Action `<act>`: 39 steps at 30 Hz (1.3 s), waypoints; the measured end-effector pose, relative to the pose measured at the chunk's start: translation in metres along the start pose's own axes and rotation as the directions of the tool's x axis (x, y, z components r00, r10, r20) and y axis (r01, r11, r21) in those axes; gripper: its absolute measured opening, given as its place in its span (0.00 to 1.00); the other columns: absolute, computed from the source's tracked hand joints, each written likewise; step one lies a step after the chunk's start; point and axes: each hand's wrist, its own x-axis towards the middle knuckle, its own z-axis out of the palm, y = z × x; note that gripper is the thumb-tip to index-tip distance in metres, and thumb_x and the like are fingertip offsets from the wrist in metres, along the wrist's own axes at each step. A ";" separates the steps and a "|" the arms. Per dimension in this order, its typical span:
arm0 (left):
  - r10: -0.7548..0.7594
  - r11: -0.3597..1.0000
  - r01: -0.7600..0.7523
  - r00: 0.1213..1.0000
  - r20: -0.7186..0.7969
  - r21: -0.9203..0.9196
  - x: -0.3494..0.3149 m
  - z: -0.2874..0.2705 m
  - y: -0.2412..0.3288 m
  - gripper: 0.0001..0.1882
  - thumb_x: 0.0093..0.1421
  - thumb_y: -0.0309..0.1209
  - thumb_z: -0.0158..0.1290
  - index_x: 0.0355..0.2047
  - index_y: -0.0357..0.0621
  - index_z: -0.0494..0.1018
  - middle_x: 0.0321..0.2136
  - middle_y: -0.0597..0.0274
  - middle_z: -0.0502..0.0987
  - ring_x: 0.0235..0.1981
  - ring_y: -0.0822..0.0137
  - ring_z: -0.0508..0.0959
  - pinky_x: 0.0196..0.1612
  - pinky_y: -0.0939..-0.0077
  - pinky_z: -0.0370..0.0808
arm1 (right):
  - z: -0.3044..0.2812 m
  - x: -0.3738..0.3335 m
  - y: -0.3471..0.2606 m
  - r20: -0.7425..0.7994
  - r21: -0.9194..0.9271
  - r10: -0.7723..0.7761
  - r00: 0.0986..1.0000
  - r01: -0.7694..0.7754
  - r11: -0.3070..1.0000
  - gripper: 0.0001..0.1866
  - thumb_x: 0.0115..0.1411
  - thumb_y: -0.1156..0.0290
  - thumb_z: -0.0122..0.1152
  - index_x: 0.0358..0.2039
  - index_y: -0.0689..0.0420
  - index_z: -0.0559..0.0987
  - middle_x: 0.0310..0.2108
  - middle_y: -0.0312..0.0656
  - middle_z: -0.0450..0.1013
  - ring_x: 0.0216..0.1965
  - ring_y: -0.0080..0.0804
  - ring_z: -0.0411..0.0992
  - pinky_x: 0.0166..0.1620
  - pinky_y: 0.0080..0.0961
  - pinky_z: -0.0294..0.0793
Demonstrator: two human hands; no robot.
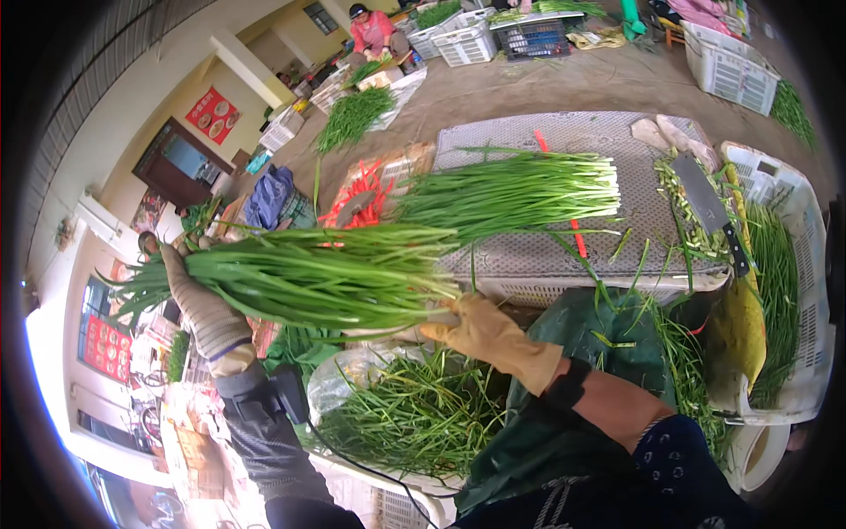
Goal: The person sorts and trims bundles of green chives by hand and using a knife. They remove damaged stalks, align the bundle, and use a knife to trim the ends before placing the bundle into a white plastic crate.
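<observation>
A long bundle of green chives [326, 273] is held sideways in front of me, above a container of loose chives. My left hand [204, 304], in a knit glove, is closed around its leafy end; the fingertips are partly hidden. At the pale stem end, my right hand [493, 339] in a yellow rubber glove grips the stalks. Just beyond lies a second chive bundle [520, 189] on the patterned board [485, 132], with a red strip [578, 240] running under it. A heap of red strips [357, 201] sits left of that bundle.
On the board's right, a cleaver [702, 194] rests over cut scraps. A white crate [815, 256] of chives stands at far right. Loose chives [423, 410] fill the container below my hands. Another person [374, 35] sits at the back among crates and chives.
</observation>
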 end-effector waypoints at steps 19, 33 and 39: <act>-0.055 0.890 0.336 0.749 0.660 -0.307 0.013 -0.040 -0.008 0.14 0.74 0.44 0.50 0.37 0.47 0.71 0.29 0.71 0.71 0.32 0.69 0.65 0.45 0.71 0.67 | -0.040 -0.038 0.000 0.065 0.836 -0.135 0.989 0.020 0.548 0.28 0.69 0.66 0.64 0.65 0.64 0.70 0.59 0.45 0.75 0.58 0.29 0.73 0.62 0.24 0.70; -0.030 0.852 0.399 0.683 0.730 -0.339 -0.010 0.003 -0.033 0.20 0.73 0.51 0.49 0.30 0.52 0.66 0.26 0.75 0.69 0.22 0.79 0.63 0.34 0.76 0.64 | -0.124 -0.058 -0.001 -0.413 -0.039 -0.026 0.911 0.011 0.999 0.19 0.62 0.61 0.71 0.47 0.61 0.83 0.40 0.46 0.83 0.41 0.35 0.81 0.46 0.32 0.79; 0.006 0.784 0.445 0.691 0.722 -0.433 -0.017 0.034 -0.061 0.19 0.73 0.52 0.50 0.34 0.52 0.69 0.27 0.77 0.67 0.24 0.79 0.64 0.38 0.76 0.65 | -0.105 -0.009 -0.004 -0.202 0.487 0.043 0.979 0.062 0.871 0.22 0.68 0.56 0.66 0.52 0.61 0.80 0.41 0.40 0.82 0.44 0.26 0.78 0.48 0.26 0.77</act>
